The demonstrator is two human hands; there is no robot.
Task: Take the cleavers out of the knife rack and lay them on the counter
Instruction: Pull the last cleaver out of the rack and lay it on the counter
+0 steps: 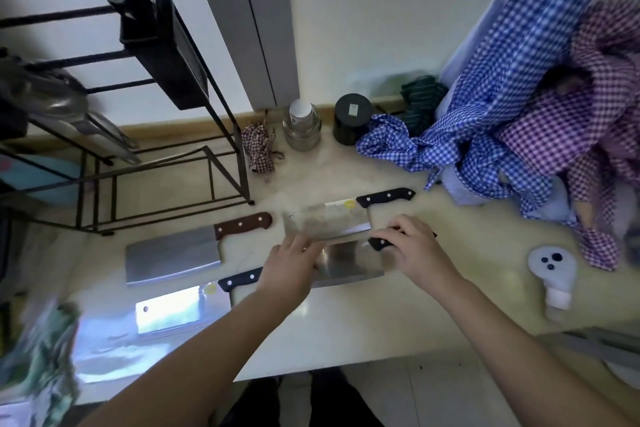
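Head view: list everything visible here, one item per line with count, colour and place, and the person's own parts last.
cleavers: four on the counter; brown-handled cleaver at left, black-handled cleaver with yellow sticker farther back, cleaver under the hands, black-handled cleaver near the front edge
knife rack: one, black wire, left on the counter
utensil holder: one, black, high on the rack, forks inside
glass jar: one, clear, by the wall
black canister: one, by the wall
blue checked cloth: right
purple checked cloth: far right
white bottle: one, lying at right
left hand: fingers resting on the blade
right hand: gripping that cleaver's black handle
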